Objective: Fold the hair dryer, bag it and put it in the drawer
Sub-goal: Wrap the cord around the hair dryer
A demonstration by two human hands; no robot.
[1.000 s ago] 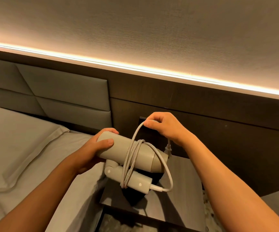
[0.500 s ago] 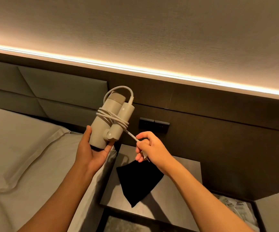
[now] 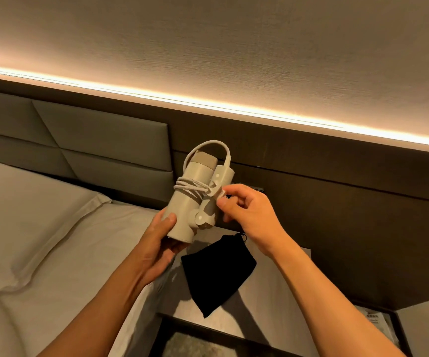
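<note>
A beige hair dryer (image 3: 190,202) stands upright in the air, its handle folded against the barrel and its cord (image 3: 191,188) wound around both. My left hand (image 3: 160,240) grips the barrel's lower end from below. My right hand (image 3: 247,212) pinches the cord's end at the folded handle, on the dryer's right side. A black cloth bag (image 3: 216,271) lies flat on the nightstand (image 3: 267,315) beneath my hands. The open drawer (image 3: 383,323) shows at the lower right, mostly hidden by my right forearm.
A bed with a pillow (image 3: 15,222) and white sheets fills the left. A padded headboard (image 3: 100,140) and dark wall panel (image 3: 337,202) stand behind, with a wall switch (image 3: 257,188) behind my right hand. Papers (image 3: 374,318) lie in the drawer.
The dryer went from lying sideways to upright and rose. My right hand drew the cord's loose end down, then moved up to the wound cord at the handle.
</note>
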